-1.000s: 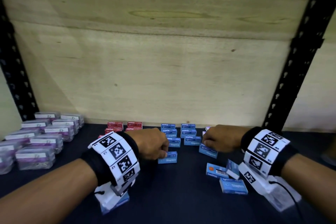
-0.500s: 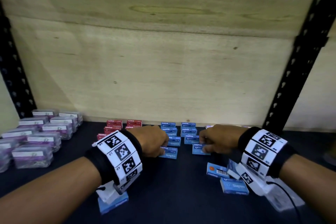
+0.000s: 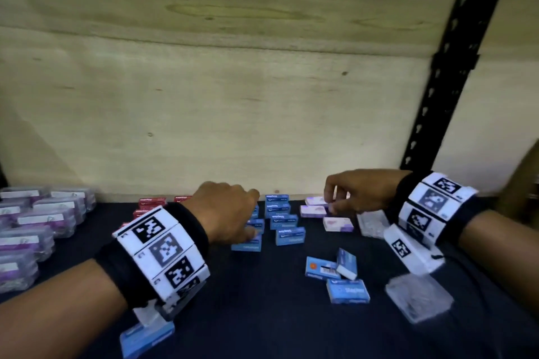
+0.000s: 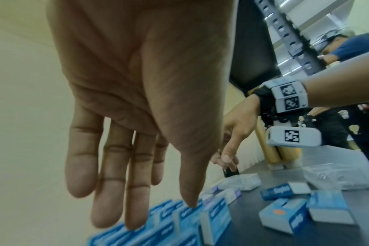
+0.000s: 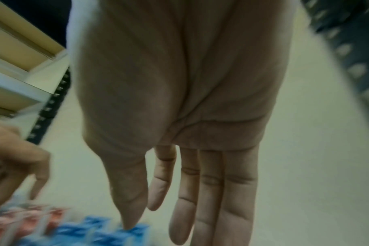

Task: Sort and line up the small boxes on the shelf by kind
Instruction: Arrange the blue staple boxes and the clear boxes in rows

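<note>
Left hand [image 3: 230, 213] is resting spread fingers on blue boxes [image 3: 287, 223]; wrist view alone is showing right hand [image 5: 179, 99] spread, holding nothing, at 3 o'clock.

The blue boxes [image 3: 290, 235] read "Staples", as does one loose blue box [image 4: 284, 191].

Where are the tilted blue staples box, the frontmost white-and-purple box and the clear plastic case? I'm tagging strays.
tilted blue staples box [image 3: 347, 263], head view, top face.
frontmost white-and-purple box [image 3: 338, 224], head view, top face.
clear plastic case [image 3: 419, 297], head view, lid.
</note>
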